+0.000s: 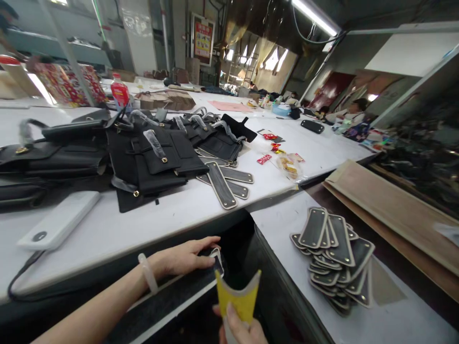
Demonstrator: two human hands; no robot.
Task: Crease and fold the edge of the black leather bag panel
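My left hand [184, 258] lies flat on the end of a long black strip with a pale edge [168, 298], pressing it down below the table's front edge. My right hand [241, 329] grips a curved yellow piece [237, 297] held upright just right of the strip's end. A clear band circles my left wrist. To the right a pile of black, pale-edged oblong pieces [332, 260] lies fanned out on a lower white surface [394, 325].
Black bags with wrapped handles [143, 153] cover the white table [186, 210], with more oblong pieces [224, 184] beside them. A white power bank [59, 220] with a cable lies at left. Cardboard sheets [390, 210] lean at right. Another person sits far back right.
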